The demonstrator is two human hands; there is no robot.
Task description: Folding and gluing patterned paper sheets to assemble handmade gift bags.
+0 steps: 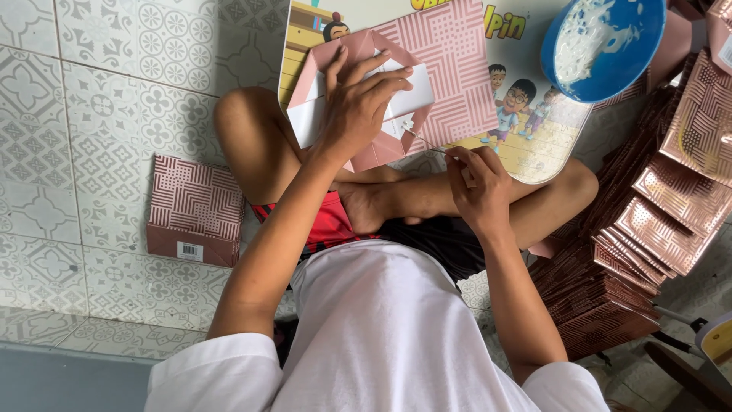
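Observation:
I sit cross-legged on a tiled floor. My left hand presses flat on a pink patterned paper bag, holding down its folded white-lined flaps on a cartoon-printed board across my knees. My right hand pinches a thin stick whose tip touches the edge of the bag's fold, just right of my left hand.
A blue bowl with white paste sits at the board's far right. A fanned stack of flat pink bags lies to my right. One finished bag rests on the patterned floor tiles to my left.

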